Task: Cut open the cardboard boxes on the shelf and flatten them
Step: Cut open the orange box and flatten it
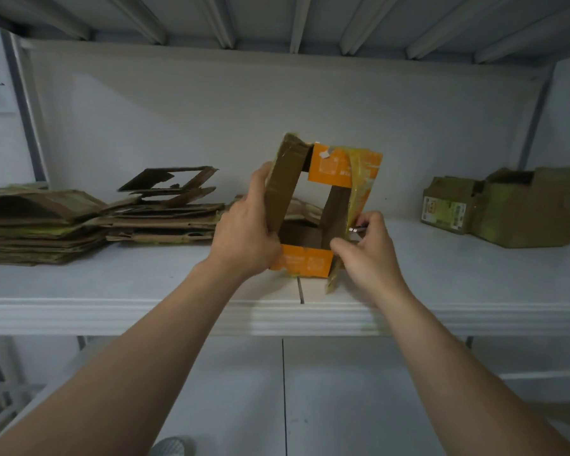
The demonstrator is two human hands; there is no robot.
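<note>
I have the open box [310,199] at the middle of the shelf [112,284], near its front edge, between my hands. My left hand [244,238] grips its left wall. My right hand [369,255], at its right wall, holds a small metal tool [356,229]. A stack of flattened cardboard [46,225] lies on the shelf to the left. Far right stands a smaller box [448,209], with a larger box [533,209] just right of it.

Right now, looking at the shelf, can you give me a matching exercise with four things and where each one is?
Things: 1 orange box; 2 flattened cardboard pile; 3 brown boxes; 4 silvery tool.
Places: A left end of the shelf; B in the right hand; C gripped by the left hand, at the shelf's middle; D right end of the shelf.
Pairs: 1-C; 2-A; 3-D; 4-B.
</note>
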